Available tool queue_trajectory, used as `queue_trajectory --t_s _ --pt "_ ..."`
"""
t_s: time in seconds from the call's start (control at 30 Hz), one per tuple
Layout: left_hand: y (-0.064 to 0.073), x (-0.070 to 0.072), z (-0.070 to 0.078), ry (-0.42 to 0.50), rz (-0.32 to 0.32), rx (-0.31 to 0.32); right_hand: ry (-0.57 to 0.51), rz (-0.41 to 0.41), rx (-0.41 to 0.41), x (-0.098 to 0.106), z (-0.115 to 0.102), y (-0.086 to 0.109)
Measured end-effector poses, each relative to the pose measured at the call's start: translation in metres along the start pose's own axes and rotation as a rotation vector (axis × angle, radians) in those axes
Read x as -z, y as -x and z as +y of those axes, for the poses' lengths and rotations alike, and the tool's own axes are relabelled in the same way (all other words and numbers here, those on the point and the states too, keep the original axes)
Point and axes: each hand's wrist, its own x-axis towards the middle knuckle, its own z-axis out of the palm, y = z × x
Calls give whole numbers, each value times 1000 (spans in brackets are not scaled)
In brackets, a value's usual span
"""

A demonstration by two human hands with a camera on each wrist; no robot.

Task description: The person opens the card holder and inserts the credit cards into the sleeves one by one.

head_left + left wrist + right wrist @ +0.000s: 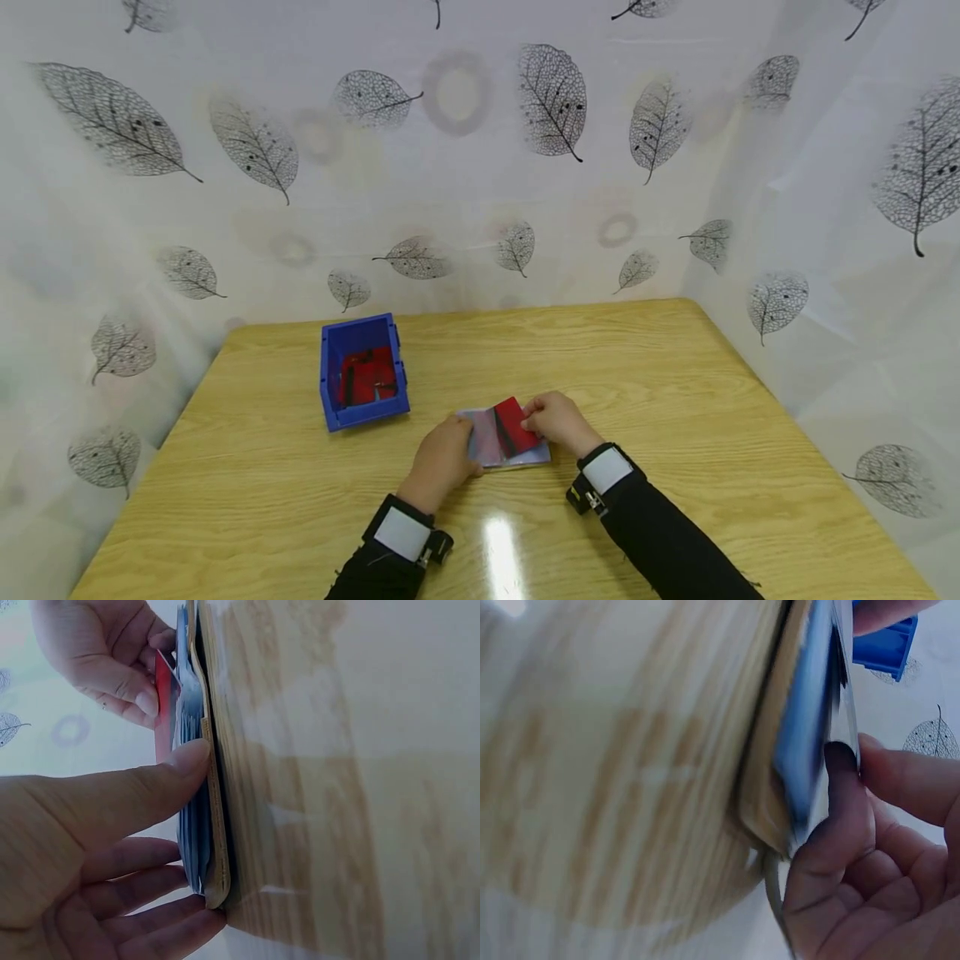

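An opened card holder (483,437) with clear plastic sleeves lies on the table, its tan cover (217,847) underneath. My left hand (442,461) grips its left end, thumb along the near edge and fingers round the far side. A red card with a dark band (516,427) lies slanted over the sleeves' right part. Thumb and forefinger of my right hand (561,422) pinch the card's right edge. From the right wrist view, the pinched card (850,724) stands slightly off the bluish sleeves (806,742).
Left of the holder and farther back stands a blue plastic bin (369,414) with red cards or packets (372,372) in it. The wooden table (637,358) ends at a leaf-patterned curtain (465,192) behind and at the sides.
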Motion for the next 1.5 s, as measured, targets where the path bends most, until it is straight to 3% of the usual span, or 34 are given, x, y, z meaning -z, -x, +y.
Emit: queue_trajectory --t_s 0.23,0.33,0.47,0.67,0.8,1.0,1.23,1.37,1.5 --pt "-2 -6 2 -17 46 -2 -173 -68 -39 -12 -3 -1" --pt "-2 -8 4 -27 66 -19 -190 -91 -35 -19 -7 0" --pt "-3 -7 6 -41 67 -25 -80 -105 33 -24 -14 1" --pt "-4 -6 8 -42 58 -3 308 -53 208 -26 -24 4" --pt "-4 -5 9 -26 54 -1 425 -37 253 -27 -29 8" --pt "-6 -4 8 -2 29 18 477 -8 265 -29 -34 9" --pt "-4 -1 8 -46 26 7 468 -17 266 -30 -34 9" --pt "-3 1 5 -65 -1 18 424 -48 293 -29 -30 9" --pt "-7 11 -4 -6 -40 49 365 -75 325 -24 -24 10"
